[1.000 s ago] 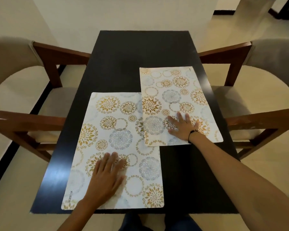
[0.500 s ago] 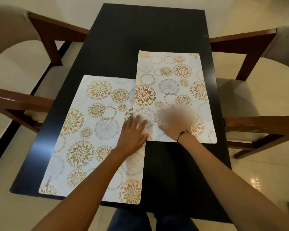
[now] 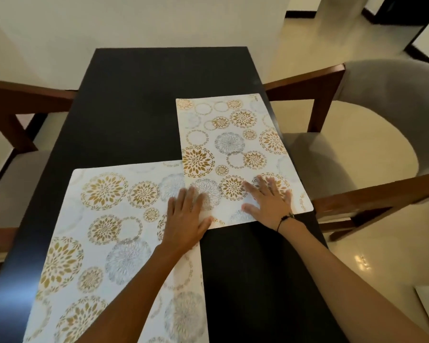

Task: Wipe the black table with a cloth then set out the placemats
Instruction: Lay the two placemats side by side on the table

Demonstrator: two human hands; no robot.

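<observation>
The near placemat ran off the bottom edge, its near corners unseen. The far placemat covered its far right corner. The right hand's fingertips were blurred. Both chairs were cropped.

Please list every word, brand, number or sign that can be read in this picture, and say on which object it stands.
None can be read. The near placemat, the far placemat, the black table and the chairs show no legible writing; the placemats carry only gold and grey floral circles.
</observation>
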